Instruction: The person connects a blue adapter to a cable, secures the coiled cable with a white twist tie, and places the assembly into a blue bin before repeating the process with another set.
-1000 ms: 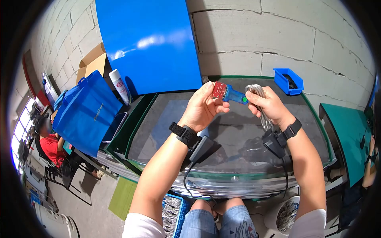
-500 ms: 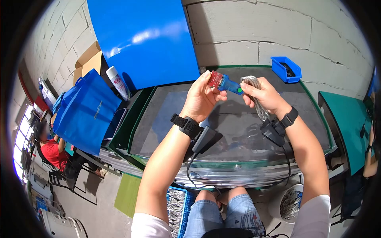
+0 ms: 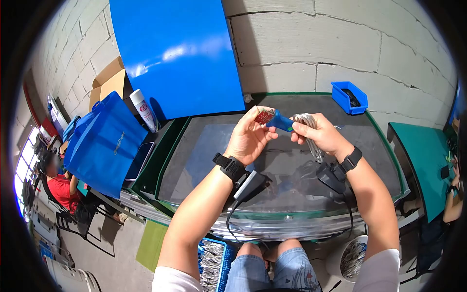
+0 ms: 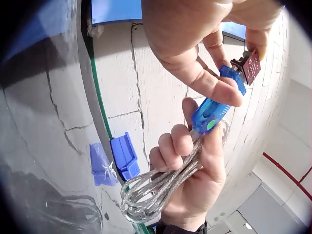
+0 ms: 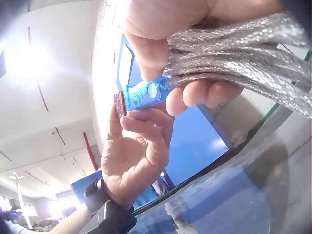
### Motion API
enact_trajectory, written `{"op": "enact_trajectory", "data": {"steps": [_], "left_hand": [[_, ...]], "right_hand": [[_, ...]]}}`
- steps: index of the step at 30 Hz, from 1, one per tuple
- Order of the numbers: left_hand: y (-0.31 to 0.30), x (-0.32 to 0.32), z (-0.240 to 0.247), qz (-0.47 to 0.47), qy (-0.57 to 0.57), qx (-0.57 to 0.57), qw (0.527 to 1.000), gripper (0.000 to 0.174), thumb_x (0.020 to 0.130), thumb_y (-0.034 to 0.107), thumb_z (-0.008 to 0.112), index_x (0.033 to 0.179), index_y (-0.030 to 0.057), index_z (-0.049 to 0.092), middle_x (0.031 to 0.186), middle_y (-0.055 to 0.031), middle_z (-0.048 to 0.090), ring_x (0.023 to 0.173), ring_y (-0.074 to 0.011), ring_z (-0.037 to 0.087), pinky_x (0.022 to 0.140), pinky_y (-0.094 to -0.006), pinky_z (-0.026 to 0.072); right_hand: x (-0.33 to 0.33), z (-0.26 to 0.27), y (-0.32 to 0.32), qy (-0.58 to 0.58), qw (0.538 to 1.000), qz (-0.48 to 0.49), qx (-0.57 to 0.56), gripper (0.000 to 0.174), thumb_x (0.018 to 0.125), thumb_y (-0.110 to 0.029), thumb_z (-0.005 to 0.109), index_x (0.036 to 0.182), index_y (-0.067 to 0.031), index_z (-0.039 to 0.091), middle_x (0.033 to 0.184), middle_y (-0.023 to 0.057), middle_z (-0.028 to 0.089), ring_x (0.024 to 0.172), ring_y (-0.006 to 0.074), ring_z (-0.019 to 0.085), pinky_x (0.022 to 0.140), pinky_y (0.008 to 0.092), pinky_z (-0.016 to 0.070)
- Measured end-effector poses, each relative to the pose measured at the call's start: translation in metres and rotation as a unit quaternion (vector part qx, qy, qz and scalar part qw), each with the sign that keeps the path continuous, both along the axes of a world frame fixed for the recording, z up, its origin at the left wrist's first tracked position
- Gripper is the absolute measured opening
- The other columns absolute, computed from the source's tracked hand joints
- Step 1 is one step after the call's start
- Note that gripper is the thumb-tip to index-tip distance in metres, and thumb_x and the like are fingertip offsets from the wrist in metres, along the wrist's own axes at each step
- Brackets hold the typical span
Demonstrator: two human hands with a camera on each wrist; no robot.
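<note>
A translucent blue cable connector with a round green sticker spans the space between both hands above the bench. At its far end sits a small red circuit board, which my left hand pinches by the edge, its other fingers near the blue housing. My right hand grips the coiled silver cable just behind the connector, thumb close to the green sticker. In the right wrist view the cable loops pass under the thumb and run off to the right.
Under the hands lies the dark, glossy bench top. A blue bin sits at its back right corner. To the left are a blue bag and a spray can. Below, a blue basket and a white bucket hold cables.
The red board and connector have tilted between the hands, so the board's face looks narrower. Both hands keep their grips. The head view has shifted slightly.
</note>
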State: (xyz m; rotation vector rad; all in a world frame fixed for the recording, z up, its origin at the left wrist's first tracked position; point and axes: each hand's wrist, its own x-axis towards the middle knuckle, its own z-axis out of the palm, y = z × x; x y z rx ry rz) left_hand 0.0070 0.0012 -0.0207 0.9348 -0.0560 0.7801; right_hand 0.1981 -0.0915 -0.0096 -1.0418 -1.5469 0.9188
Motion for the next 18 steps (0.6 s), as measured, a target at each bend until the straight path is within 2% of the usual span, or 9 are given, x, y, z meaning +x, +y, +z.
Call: {"op": "enact_trajectory", "data": {"steps": [3,4,5,8,10,13,14,15,18], "left_hand": [[-0.005,-0.001,0.004,0.001,0.003,0.064,0.998,0.034,0.091,0.035,0.050,0.104,0.0048,0.057,0.094,-0.0088,0.062,0.081,-0.0177,0.061,0.070,-0.0302,0.0533],[-0.008,0.000,0.005,0.025,0.004,0.055,0.998,0.034,0.091,0.035,0.050,0.106,0.0048,0.057,0.097,-0.0093,0.061,0.085,-0.0172,0.061,0.072,-0.0297,0.0528],[-0.010,0.000,0.006,0.050,0.004,0.045,0.998,0.035,0.092,0.035,0.049,0.107,0.0049,0.056,0.099,-0.0097,0.060,0.088,-0.0167,0.060,0.074,-0.0292,0.0523],[-0.005,0.000,0.002,0.033,-0.008,0.090,0.995,0.036,0.091,0.039,0.049,0.108,0.0081,0.056,0.109,-0.0100,0.058,0.093,-0.0163,0.059,0.077,-0.0295,0.0511],[-0.004,-0.002,0.002,0.020,0.000,0.109,0.994,0.038,0.091,0.042,0.048,0.109,0.0102,0.057,0.117,-0.0103,0.056,0.100,-0.0176,0.057,0.083,-0.0312,0.0481],[-0.008,-0.001,0.004,0.014,-0.005,0.153,0.988,0.042,0.091,0.044,0.046,0.112,0.0090,0.056,0.119,-0.0112,0.054,0.107,-0.0192,0.053,0.089,-0.0326,0.0446],[-0.007,-0.003,0.004,-0.014,-0.017,0.140,0.990,0.042,0.089,0.039,0.054,0.116,0.0078,0.054,0.124,-0.0117,0.052,0.113,-0.0200,0.050,0.094,-0.0343,0.0412],[-0.008,-0.002,0.006,-0.013,-0.017,0.144,0.989,0.042,0.089,0.039,0.054,0.116,0.0078,0.054,0.124,-0.0117,0.052,0.113,-0.0200,0.050,0.094,-0.0343,0.0412],[-0.013,-0.001,0.011,-0.007,-0.018,0.149,0.989,0.049,0.079,0.024,0.070,0.121,0.0073,0.051,0.131,-0.0125,0.046,0.116,-0.0193,0.048,0.096,-0.0348,0.0402]], "right_hand": [[-0.004,0.002,-0.002,0.010,1.000,0.004,0.016,0.024,0.088,-0.025,0.059,0.096,-0.0022,0.061,0.074,-0.0004,0.060,0.067,0.0044,0.052,0.064,0.0200,0.0447],[-0.003,0.004,-0.003,-0.005,0.999,0.023,0.023,0.024,0.087,-0.020,0.059,0.103,-0.0018,0.057,0.086,0.0007,0.058,0.079,0.0063,0.051,0.074,0.0215,0.0434],[-0.004,0.004,-0.003,-0.006,0.999,0.024,0.022,0.024,0.087,-0.020,0.059,0.103,-0.0018,0.057,0.086,0.0007,0.058,0.079,0.0063,0.051,0.074,0.0215,0.0434],[-0.008,0.002,-0.001,-0.089,0.990,-0.011,0.110,0.027,0.087,-0.010,0.058,0.111,-0.0033,0.048,0.100,0.0012,0.051,0.095,0.0110,0.047,0.085,0.0265,0.0390],[-0.011,-0.001,0.002,-0.132,0.976,-0.046,0.165,0.029,0.084,-0.005,0.058,0.112,-0.0049,0.047,0.097,0.0042,0.053,0.092,0.0136,0.051,0.083,0.0276,0.0405],[-0.013,-0.006,0.001,-0.168,0.960,-0.085,0.208,0.033,0.081,-0.001,0.059,0.112,-0.0065,0.048,0.096,0.0076,0.054,0.088,0.0189,0.055,0.079,0.0292,0.0429],[-0.013,-0.004,0.002,-0.183,0.949,-0.108,0.234,0.035,0.079,0.002,0.059,0.112,-0.0075,0.049,0.096,0.0093,0.055,0.086,0.0224,0.057,0.076,0.0302,0.0443],[-0.014,-0.002,0.001,-0.183,0.948,-0.107,0.239,0.035,0.079,0.002,0.059,0.112,-0.0075,0.049,0.096,0.0093,0.055,0.086,0.0224,0.057,0.076,0.0302,0.0443],[-0.018,0.003,-0.003,-0.202,0.923,-0.167,0.281,0.042,0.072,0.011,0.056,0.108,-0.0091,0.054,0.092,0.0093,0.054,0.083,0.0272,0.057,0.071,0.0323,0.0455]]}}
